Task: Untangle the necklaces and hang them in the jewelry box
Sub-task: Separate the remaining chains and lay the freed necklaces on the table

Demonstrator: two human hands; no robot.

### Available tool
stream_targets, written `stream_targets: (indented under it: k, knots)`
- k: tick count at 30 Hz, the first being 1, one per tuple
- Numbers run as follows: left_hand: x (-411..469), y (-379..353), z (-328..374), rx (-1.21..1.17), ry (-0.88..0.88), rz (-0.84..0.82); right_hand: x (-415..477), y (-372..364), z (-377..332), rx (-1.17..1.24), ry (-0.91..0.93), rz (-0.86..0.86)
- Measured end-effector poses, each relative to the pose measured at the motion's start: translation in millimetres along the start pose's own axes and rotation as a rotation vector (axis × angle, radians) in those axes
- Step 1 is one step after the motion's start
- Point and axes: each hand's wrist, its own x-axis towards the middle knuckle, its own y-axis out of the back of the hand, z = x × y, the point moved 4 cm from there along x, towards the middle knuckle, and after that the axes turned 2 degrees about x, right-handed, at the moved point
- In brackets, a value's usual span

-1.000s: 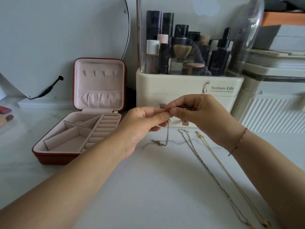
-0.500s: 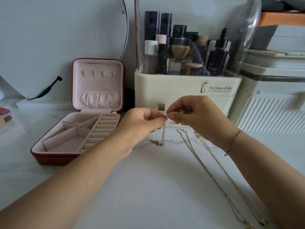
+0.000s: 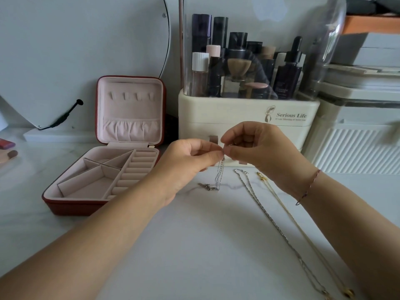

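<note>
On the white table (image 3: 194, 245), nearest the viewer and well to the right of the box (image 3: 104, 176), a silver necklace (image 3: 266, 211) and a gold necklace (image 3: 290, 215) are laid out straight. They run side by side without touching, the gold one on the side away from the box, and their clasps are turned to the far end.

Further in, both hands are held above the table, right of the box. A thin silver chain (image 3: 219, 176) is pinched at its top between the thumb and forefinger of the left hand (image 3: 186, 163), whose other fingers are curled in. The same spot is pinched by the curled fingertips of the right hand (image 3: 259, 152), so that the two hands meet there. The chain hangs doubled from the pinch, and its lower end lies on the table between the box and the silver necklace. A thin bracelet (image 3: 308, 187) is worn on the right wrist.

The box is open, with its lid (image 3: 129, 131) upright and four small hooks (image 3: 131, 95) set in it.

Behind and right of the box a cream organizer (image 3: 238, 118) filled with bottles (image 3: 238, 68) is seen; behind and left of the box, a round mirror (image 3: 75, 50).
</note>
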Motion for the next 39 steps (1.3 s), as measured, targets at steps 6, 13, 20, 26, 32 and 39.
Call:
stream_targets:
  k: [6,13,20,26,32,39]
  knots:
    - [-0.8,-0.9,-0.4,0.023,-0.001,-0.015,-1.1,-0.9,-2.1,-0.01,0.008,-0.006]
    - [-1.0,-0.2,1.0,0.034,-0.031,-0.011,-0.8,-2.4,-2.0,-0.123,0.001,-0.017]
    - [-1.8,2.8,1.8,0.125,-0.11,0.062,-2.9,-2.3,-3.9,-0.263,-0.012,-0.009]
    - [-2.2,4.5,2.2,0.282,-0.162,0.101,-2.6,-2.3,1.2,-0.381,-0.036,-0.011]
    - [-2.3,1.2,0.3,0.331,-0.118,0.045,-3.1,-4.5,0.6,-0.345,0.027,-0.009]
    - [-1.7,-2.4,0.6,0.276,-0.065,-0.052,-3.5,-8.9,-2.5,-0.262,0.104,-0.017]
